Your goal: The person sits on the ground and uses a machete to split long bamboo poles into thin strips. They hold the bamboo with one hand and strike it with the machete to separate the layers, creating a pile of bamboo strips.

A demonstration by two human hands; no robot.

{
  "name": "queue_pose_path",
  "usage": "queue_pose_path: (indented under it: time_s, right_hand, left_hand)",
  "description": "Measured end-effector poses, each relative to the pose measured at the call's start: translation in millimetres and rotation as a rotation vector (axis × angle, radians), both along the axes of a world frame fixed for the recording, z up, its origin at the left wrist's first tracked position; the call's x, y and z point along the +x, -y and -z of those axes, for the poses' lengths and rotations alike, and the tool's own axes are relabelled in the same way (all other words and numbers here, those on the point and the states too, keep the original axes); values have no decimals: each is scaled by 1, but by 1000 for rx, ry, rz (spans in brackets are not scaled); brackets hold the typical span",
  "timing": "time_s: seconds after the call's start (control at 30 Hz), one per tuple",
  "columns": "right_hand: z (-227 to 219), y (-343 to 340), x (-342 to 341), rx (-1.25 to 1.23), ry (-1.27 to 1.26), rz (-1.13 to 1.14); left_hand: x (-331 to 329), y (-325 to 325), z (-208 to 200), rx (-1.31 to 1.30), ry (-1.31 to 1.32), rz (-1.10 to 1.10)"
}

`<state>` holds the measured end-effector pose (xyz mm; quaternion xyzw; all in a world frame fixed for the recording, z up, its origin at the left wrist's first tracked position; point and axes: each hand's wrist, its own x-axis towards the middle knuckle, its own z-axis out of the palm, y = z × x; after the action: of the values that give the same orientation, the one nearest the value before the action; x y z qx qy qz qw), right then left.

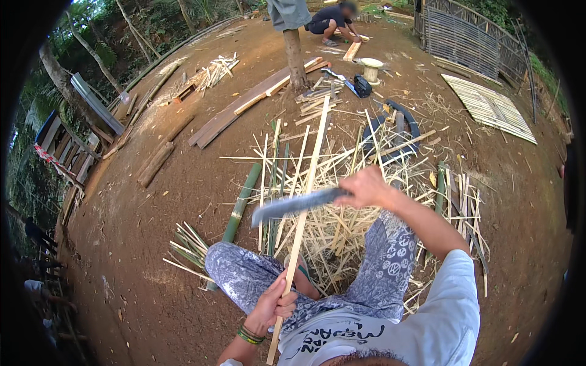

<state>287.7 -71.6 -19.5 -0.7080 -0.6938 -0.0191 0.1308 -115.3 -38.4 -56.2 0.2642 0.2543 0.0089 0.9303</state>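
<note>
My left hand is closed around the lower part of a long, pale bamboo strip, which runs away from my lap toward the tree. In my right hand is the handle of a machete, its dark blade slightly blurred and pointing left. The blade crosses over the strip at about its middle; whether it touches, I cannot tell. Beneath both lies a heap of bamboo shavings and slivers between my bent legs. A green bamboo pole rests left of the heap.
Bundled split strips lie by my left knee, more strips to the right. Ahead are a tree trunk, planks, a black ring and a spool-shaped stool. A person crouches farther off. A slatted panel lies far right.
</note>
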Motion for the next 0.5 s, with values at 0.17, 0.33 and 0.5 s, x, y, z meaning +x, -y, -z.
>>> queue_pose_path:
  time_s: [0.17, 0.33, 0.5]
  right_hand:
    - [7, -5, 53, -16, -187, 325]
    - [12, -12, 61, 17, -83, 237]
    - [28, 36, 232, 277, -331, 1070]
  left_hand:
    - [-8, 10, 5, -29, -72, 33]
    - [-31, 11, 1, -27, -19, 19]
    - [-65, 17, 11, -14, -31, 36]
